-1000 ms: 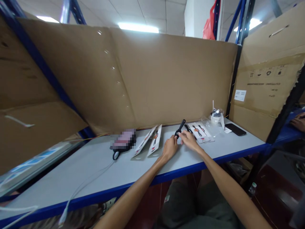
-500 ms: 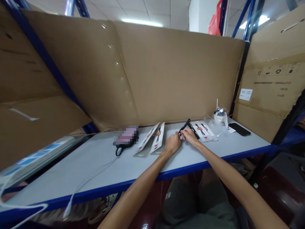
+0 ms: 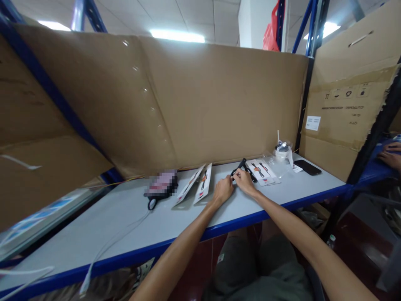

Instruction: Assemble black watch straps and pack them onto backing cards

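My left hand and my right hand meet over the table, fingers curled and fingertips close together. Between and just behind them is a black-handled tool, its handle pointing up and back. What the fingertips pinch is too small to tell. Another black item lies beside my right hand, partly hidden by it. Two printed cards stand tilted to the left of my left hand. More printed cards lie flat to the right of my right hand.
A dark pouch with a loop and a white cable are on the left. At the right are a wrapped cup, clear plastic and a phone. Cardboard walls surround the table. Another person's hand shows far right.
The view has turned slightly right. My right hand has moved up over the black tool's side, and the tool sits lower behind the fingers. Another person's hand has come into view.
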`<state>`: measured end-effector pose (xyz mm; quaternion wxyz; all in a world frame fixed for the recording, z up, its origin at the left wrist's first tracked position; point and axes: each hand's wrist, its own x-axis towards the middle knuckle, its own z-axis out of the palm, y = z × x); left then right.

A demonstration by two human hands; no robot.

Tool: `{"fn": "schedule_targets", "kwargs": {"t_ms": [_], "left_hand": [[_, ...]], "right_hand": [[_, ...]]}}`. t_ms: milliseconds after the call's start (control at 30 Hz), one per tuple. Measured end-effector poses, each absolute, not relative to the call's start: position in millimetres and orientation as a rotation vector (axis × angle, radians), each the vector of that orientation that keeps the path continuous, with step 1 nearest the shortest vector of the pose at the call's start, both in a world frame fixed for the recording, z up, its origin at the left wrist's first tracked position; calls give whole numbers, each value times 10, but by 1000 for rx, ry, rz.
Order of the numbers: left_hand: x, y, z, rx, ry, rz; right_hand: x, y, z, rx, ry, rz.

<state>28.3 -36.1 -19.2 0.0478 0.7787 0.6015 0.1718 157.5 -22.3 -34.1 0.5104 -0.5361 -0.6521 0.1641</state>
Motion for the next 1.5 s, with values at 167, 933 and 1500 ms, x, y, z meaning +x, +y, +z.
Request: {"fn": "schedule_targets", "kwargs": {"t_ms": [167, 933, 1500], "left_hand": [[269, -317, -208, 2270, 1825, 606], [259, -246, -223, 2151, 1867, 632], [263, -279, -180, 2141, 1866, 610]], "right_hand": [[1573, -318, -291, -1413, -1678, 169], [1609, -399, -205, -1388, -1809, 132], [1648, -349, -247, -1391, -1768, 80]]}}
